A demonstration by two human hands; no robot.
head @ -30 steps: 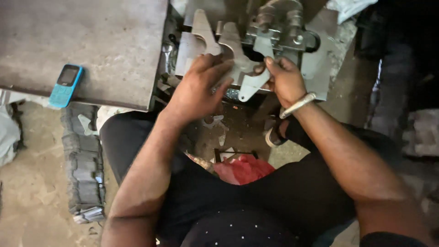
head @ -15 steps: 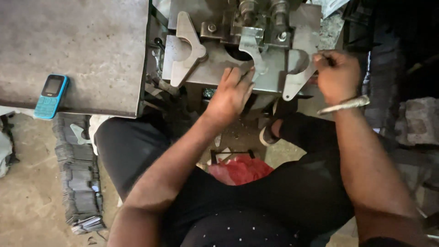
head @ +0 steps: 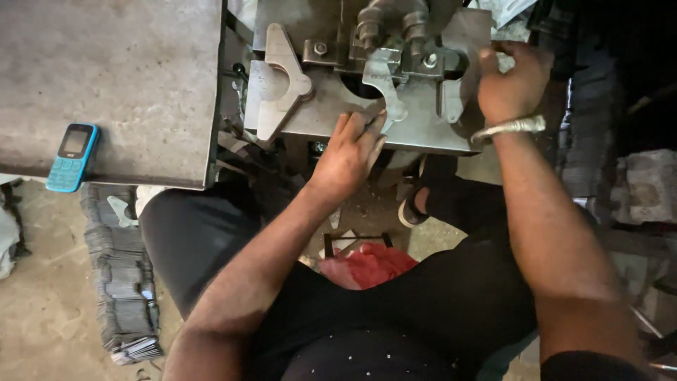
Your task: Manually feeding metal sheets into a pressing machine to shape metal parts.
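My left hand [head: 349,152] lies flat on the front edge of a grey metal machine [head: 423,134], fingers apart. Its fingertips touch a curved flat metal piece [head: 384,88] that hangs from the machine's bolted middle. My right hand [head: 511,81], with a metal bangle [head: 508,128] on the wrist, is curled around the right end of the machine's plate [head: 465,32]; what lies inside the fist is hidden. A second shaped metal piece [head: 278,77] rests on the machine's left side, untouched.
A blue keypad phone [head: 72,156] lies at the near edge of a grey slab table [head: 106,70] on the left. Stacked dark metal sheets [head: 120,282] stand on the floor by my left leg. A red cloth [head: 367,264] lies between my knees.
My right hand has moved away to the right, from the machine's middle to its right edge. My left hand slid down from the shaped pieces to the plate's front edge. The view shifted right.
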